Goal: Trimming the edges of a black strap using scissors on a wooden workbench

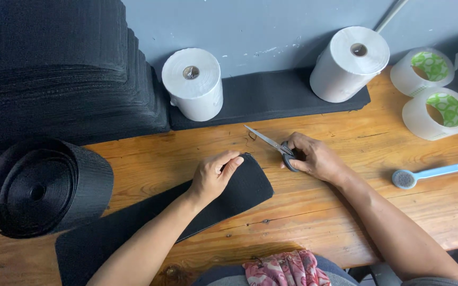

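**Hands at the strip's end, scissors in the right**

Our left hand [214,175] lies curled on the far end of the black fabric strip [186,220], fingers pressing it to the wooden table [314,212]. Our right hand [316,158], just right of it, is clamped on the handles of the scissors [274,145], blades together and pointing far-left. The strip runs from the near left, beside a black roll [41,188].

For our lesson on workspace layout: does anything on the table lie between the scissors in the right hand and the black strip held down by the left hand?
Nothing visible does. Only bare wooden table separates the scissors in the right hand from the end of the black strip under the left hand.
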